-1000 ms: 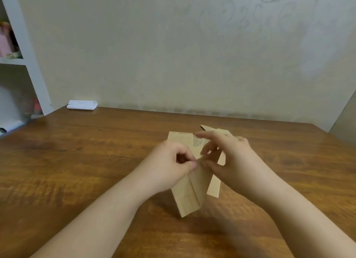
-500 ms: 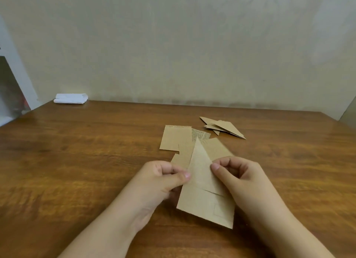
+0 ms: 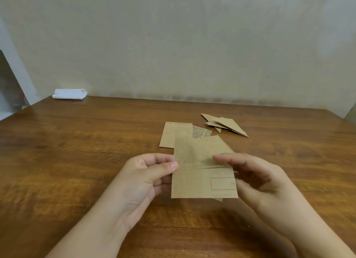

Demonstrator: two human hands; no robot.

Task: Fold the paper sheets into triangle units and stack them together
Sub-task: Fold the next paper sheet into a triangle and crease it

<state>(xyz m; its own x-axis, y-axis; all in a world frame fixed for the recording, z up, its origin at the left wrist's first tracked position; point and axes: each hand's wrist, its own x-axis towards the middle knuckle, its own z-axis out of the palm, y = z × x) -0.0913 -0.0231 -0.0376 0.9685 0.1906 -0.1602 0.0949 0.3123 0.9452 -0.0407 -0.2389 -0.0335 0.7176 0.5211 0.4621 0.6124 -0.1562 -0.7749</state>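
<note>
Brown paper sheet (image 3: pixel 202 173) sits up off the wooden surface (image 3: pixel 77 161) between both hands in the head view, partly folded, its long axis running away from the person. Left hand (image 3: pixel 146 178) pinches the left edge, thumb on top, fingers curled beneath. Right hand (image 3: pixel 256 178) has fingers loosely curled, fingertips touching the right edge at the fold line. Flat sheets (image 3: pixel 173 134) lie just beyond; finished triangle units (image 3: pixel 227 125) rest further right, nearer the right hand for stacking.
</note>
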